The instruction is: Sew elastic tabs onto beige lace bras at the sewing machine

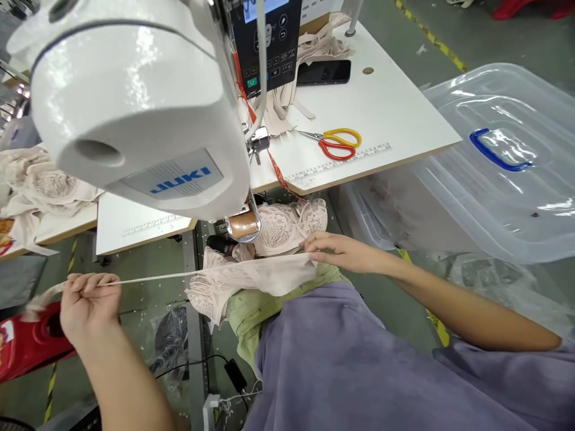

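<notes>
Left hand (pixel 91 302): fisted round the strip (pixel 157 278)
Right hand (pixel 335 251): pinching the bra's (pixel 274 275) edge
Bin (pixel 487 200): contents too hazy to tell from here

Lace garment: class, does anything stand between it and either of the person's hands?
Nothing visible does. The right hand touches the pale lace garment directly at the end of its band. The left hand grips the thin strip that stretches to the garment, with nothing seen crossing it.
</notes>
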Available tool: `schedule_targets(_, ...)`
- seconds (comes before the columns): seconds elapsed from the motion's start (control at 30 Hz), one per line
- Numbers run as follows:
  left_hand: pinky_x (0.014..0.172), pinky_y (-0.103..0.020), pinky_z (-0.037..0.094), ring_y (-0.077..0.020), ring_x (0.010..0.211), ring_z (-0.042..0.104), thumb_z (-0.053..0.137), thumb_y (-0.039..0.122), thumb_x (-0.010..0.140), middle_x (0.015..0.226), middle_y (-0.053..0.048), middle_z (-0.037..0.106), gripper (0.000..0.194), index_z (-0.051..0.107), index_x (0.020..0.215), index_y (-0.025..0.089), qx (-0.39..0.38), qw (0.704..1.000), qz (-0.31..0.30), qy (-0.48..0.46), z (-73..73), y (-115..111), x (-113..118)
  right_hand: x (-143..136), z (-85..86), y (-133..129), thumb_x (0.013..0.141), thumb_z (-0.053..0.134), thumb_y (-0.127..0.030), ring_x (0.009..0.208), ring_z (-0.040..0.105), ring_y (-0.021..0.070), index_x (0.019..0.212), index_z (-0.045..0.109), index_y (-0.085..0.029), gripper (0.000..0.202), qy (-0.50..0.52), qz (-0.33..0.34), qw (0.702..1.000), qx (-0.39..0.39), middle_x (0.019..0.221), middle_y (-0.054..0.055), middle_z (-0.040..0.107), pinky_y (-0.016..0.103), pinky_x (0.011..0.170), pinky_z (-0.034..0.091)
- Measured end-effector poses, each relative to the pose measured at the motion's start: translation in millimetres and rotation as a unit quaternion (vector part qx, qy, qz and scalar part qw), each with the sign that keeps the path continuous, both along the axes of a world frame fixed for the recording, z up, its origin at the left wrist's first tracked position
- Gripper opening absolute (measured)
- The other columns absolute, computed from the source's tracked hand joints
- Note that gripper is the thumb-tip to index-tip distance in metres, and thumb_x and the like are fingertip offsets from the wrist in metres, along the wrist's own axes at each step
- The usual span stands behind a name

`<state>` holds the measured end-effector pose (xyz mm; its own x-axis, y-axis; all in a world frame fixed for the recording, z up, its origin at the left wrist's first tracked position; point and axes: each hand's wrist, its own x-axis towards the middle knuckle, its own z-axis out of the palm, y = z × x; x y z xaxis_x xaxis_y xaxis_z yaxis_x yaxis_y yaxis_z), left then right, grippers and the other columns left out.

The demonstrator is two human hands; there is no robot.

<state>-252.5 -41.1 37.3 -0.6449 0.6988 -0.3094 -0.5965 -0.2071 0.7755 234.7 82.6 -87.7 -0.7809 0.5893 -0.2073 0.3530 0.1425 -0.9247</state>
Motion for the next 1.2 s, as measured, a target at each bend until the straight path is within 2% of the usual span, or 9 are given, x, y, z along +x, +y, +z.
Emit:
schedule_targets(0.2, 0.048, -0.015, 0.042, -0.0025, 0.034, 0.040, 0.009, 0.017, 0.109, 0.044, 0.013, 0.043, 0.047, 0.043, 0.077, 0.020, -0.067, 0.997, 0.034, 0.018, -29.2, -5, -22, 4, -16.6, -10, 0.097, 0.051, -0.055, 0.077, 0.061, 0.0194, 0.109, 0.066, -0.023, 0.038, -0.061, -0.182, 0.980, 0.044, 0.089, 0.004, 0.069, 0.032, 0.067, 0.048)
schedule_targets(0.33, 0.041, -0.017, 0.031, -0.0032, 0.036, 0.033, 0.045, 0.018, 0.104, 0.049, 0.012, 0.042, 0.029, 0.052, 0.077, 0.019, -0.102, 0.994, -0.046, 0.023, -55.9, 8, 43, -14, -20.6, -20, 0.091, 0.062, -0.052, 0.072, 0.060, 0.0198, 0.116, 0.058, -0.023, 0.038, -0.027, -0.353, 0.925, 0.135, 0.088, 0.006, 0.067, 0.033, 0.063, 0.047)
schedule_targets(0.43, 0.041, -0.018, 0.027, -0.0053, 0.044, 0.037, 0.073, 0.030, 0.090, 0.058, 0.006, 0.048, 0.023, 0.061, 0.075, 0.018, -0.188, 0.937, -0.274, 0.109, -71.6, 18, 123, -41, -9.0, -22, 0.093, 0.059, -0.050, 0.065, 0.058, 0.0169, 0.096, 0.065, -0.023, 0.028, -0.028, -0.190, 0.978, 0.085, 0.084, 0.004, 0.069, 0.032, 0.062, 0.045)
schedule_targets(0.53, 0.048, -0.021, 0.032, -0.0079, 0.050, 0.039, 0.069, 0.047, 0.090, 0.061, 0.004, 0.048, 0.030, 0.066, 0.082, 0.019, -0.147, 0.868, -0.427, 0.205, -73.7, 22, 186, -65, 8.7, -19, 0.097, 0.054, -0.050, 0.070, 0.060, 0.0156, 0.100, 0.070, -0.022, 0.032, 0.006, -0.073, 0.997, -0.003, 0.088, 0.002, 0.071, 0.028, 0.062, 0.044)
schedule_targets(0.7, 0.053, -0.025, 0.034, -0.0125, 0.056, 0.045, 0.058, 0.047, 0.096, 0.063, 0.001, 0.054, 0.032, 0.065, 0.079, 0.020, -0.112, 0.797, -0.453, 0.384, -62.6, 19, 215, -80, 34.3, -12, 0.097, 0.052, -0.053, 0.061, 0.054, 0.0124, 0.107, 0.072, -0.022, 0.037, 0.034, -0.052, 0.998, -0.019, 0.081, 0.001, 0.070, 0.025, 0.054, 0.038)
schedule_targets(0.97, 0.051, -0.026, 0.031, -0.0144, 0.050, 0.044, 0.051, 0.037, 0.098, 0.056, 0.003, 0.050, 0.032, 0.058, 0.071, 0.023, -0.108, 0.677, -0.469, 0.557, -66.7, 28, 213, -81, 42.4, 1, 0.095, 0.055, -0.038, 0.079, 0.065, 0.0199, 0.090, 0.072, -0.024, 0.023, -0.005, 0.079, 0.986, 0.145, 0.084, 0.003, 0.074, 0.031, 0.069, 0.042)
schedule_targets(1.03, 0.060, -0.029, 0.042, -0.0187, 0.062, 0.055, 0.058, 0.041, 0.094, 0.066, -0.002, 0.059, 0.027, 0.061, 0.073, 0.023, -0.108, 0.690, -0.401, 0.593, -76.5, 24, 213, -80, 30.9, 3, 0.093, 0.055, -0.040, 0.075, 0.061, 0.0206, 0.086, 0.069, -0.023, 0.023, -0.028, 0.060, 0.988, 0.142, 0.079, 0.003, 0.070, 0.032, 0.066, 0.040)
schedule_targets(1.13, 0.086, -0.040, 0.049, -0.0280, 0.096, 0.063, 0.070, 0.045, 0.085, 0.096, -0.011, 0.069, 0.023, 0.070, 0.089, 0.023, -0.128, 0.806, -0.248, 0.522, -99.1, 6, 222, -85, 8.6, 1, 0.091, 0.054, -0.042, 0.069, 0.055, 0.0200, 0.084, 0.061, -0.023, 0.021, -0.018, -0.126, 0.991, 0.039, 0.075, 0.002, 0.061, 0.032, 0.063, 0.040)
schedule_targets(1.2, 0.083, -0.041, 0.052, -0.0271, 0.091, 0.066, 0.076, 0.052, 0.079, 0.092, -0.010, 0.070, 0.029, 0.073, 0.087, 0.025, -0.108, 0.889, -0.316, 0.313, -116.9, -8, 236, -93, -1.9, -7, 0.091, 0.052, -0.045, 0.063, 0.049, 0.0186, 0.084, 0.055, -0.024, 0.022, 0.005, -0.258, 0.964, -0.055, 0.072, 0.001, 0.053, 0.032, 0.058, 0.038)
